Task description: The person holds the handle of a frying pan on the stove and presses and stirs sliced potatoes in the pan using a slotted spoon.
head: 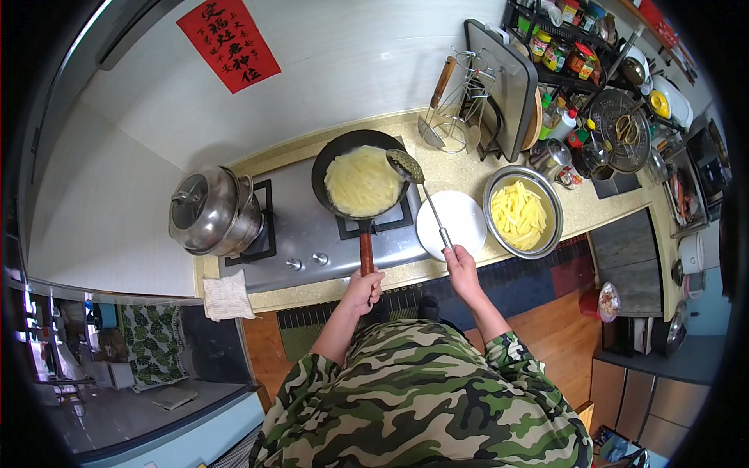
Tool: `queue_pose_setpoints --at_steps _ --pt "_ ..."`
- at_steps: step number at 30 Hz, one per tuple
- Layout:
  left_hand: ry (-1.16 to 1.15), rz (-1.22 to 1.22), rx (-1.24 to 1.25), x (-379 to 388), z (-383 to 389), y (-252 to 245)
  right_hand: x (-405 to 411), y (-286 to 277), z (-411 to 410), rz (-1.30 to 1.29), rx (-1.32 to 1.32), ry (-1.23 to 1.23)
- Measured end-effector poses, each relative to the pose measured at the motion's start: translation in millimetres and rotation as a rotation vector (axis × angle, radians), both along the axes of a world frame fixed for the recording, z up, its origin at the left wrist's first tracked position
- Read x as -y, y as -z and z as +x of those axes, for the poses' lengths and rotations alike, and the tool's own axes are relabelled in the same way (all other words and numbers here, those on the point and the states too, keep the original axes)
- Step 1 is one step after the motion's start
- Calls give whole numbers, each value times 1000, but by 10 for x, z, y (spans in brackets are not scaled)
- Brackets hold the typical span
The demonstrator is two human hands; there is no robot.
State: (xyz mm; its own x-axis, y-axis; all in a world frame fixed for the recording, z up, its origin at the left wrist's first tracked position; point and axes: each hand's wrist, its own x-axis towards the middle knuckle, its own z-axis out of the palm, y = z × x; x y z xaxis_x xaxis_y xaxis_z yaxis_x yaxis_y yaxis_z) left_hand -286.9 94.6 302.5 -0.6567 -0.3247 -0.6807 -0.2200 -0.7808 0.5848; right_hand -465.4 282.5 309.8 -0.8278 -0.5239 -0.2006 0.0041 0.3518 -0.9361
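Note:
My left hand (364, 289) grips the reddish-brown handle (366, 251) of a black wok (320, 169) on the right gas burner. Pale yellow potato strips (363, 181) fill the wok, lying in bubbling liquid. In my right hand (461, 268) is the steel handle of a slotted skimmer (405, 166). Its perforated head hangs over the wok's right rim, and its shaft crosses above a white plate (468, 217) on the counter. To the right of the plate stands a steel bowl (553, 234) with more cut potato strips (518, 213) inside.
A lidded steel pot (215, 210) occupies the left burner. A folded cloth (227, 295) hangs over the counter's front edge. Behind the bowl are an upright cutting board (503, 88), a wire utensil rack (462, 111) and a shelf of jars (556, 55). Stove knobs (319, 258) sit left of the wok handle.

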Motion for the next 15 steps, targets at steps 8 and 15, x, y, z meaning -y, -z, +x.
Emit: queue_pose_setpoints --at_steps 8,15 --pt "12 -54 -2 -54 -9 82 -13 -52 22 16 29 3" --pt "24 -83 -4 -97 -21 96 -15 61 35 -40 9 19"
